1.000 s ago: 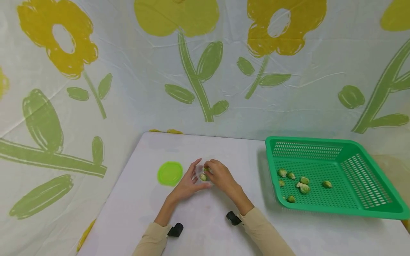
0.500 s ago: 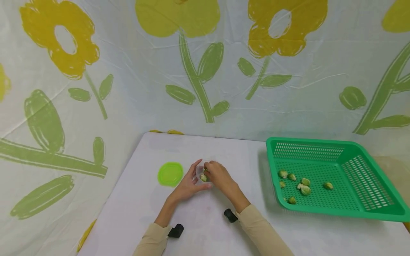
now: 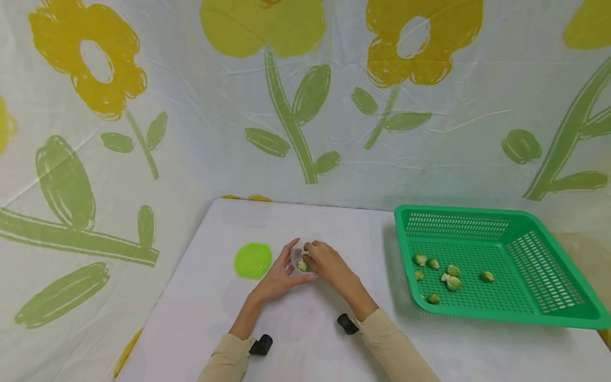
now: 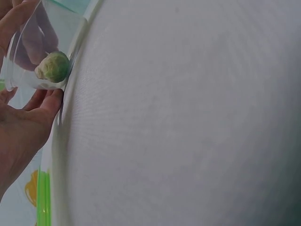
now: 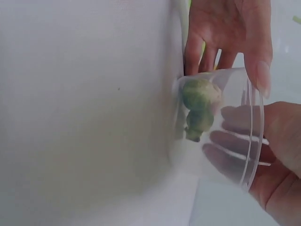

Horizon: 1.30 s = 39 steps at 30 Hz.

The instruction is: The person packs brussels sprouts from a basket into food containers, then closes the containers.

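A clear plastic tub [image 5: 249,174] stands upright on the table with two Brussels sprouts [image 5: 198,94] at its bottom. My left hand [image 3: 279,277] grips it from the left; in the right wrist view, the thumb is at the rim and the fingers pass behind the wall. From the right, my right hand [image 3: 330,268] reaches down into the tub. Its extended fingers [image 5: 230,143] show through the wall, close to the sprouts; whether they touch is unclear. One sprout [image 4: 54,67] shows in the left wrist view, under those fingers.
A bright green lid [image 3: 253,260] lies flat on the table, left of the tub. To the right stands a large green plastic basket [image 3: 520,265], with several Brussels sprouts [image 3: 453,283] on its left side. A flower-printed sheet [image 3: 215,122] hangs behind the table.
The right forearm shifts slightly left and then back right, while its fingers stay inside the tub. My left hand keeps its place. The lid and basket have not moved.
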Each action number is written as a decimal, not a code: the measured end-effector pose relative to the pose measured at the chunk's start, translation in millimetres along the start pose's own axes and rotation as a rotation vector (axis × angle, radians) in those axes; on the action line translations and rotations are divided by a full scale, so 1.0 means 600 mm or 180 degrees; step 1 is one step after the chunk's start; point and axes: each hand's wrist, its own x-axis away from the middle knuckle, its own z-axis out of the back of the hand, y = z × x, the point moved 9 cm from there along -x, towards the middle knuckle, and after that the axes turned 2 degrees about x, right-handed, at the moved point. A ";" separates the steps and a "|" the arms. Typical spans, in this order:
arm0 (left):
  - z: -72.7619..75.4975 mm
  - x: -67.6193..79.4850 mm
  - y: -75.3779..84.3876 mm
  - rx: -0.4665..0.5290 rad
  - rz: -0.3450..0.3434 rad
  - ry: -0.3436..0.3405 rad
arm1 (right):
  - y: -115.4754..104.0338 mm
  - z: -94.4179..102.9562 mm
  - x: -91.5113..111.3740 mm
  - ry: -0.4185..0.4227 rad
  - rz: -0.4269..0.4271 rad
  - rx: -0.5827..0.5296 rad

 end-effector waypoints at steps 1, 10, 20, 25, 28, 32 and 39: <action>0.000 0.000 -0.001 0.0000 0.0010 0.0003 | -0.001 0.003 0.002 0.0023 0.0045 0.0012; -0.001 -0.002 -0.003 -0.0012 0.0022 0.0030 | -0.005 0.042 0.025 0.0363 0.0319 0.0181; -0.002 -0.002 -0.002 0.0042 0.0031 0.0020 | -0.006 0.099 0.046 0.0615 0.0411 0.0224; -0.002 -0.002 0.001 0.0080 0.0003 0.0002 | -0.001 0.127 0.054 0.0730 0.0401 0.0310; 0.000 -0.002 0.002 0.0018 -0.0001 0.0034 | 0.005 0.142 0.059 0.0783 0.0360 0.0345; 0.001 -0.002 -0.002 -0.0047 0.0061 0.0069 | 0.016 0.159 0.070 0.0865 0.0301 0.0371; 0.000 -0.002 -0.004 0.0019 0.0042 0.0068 | 0.030 0.189 0.094 0.1101 0.0372 0.0319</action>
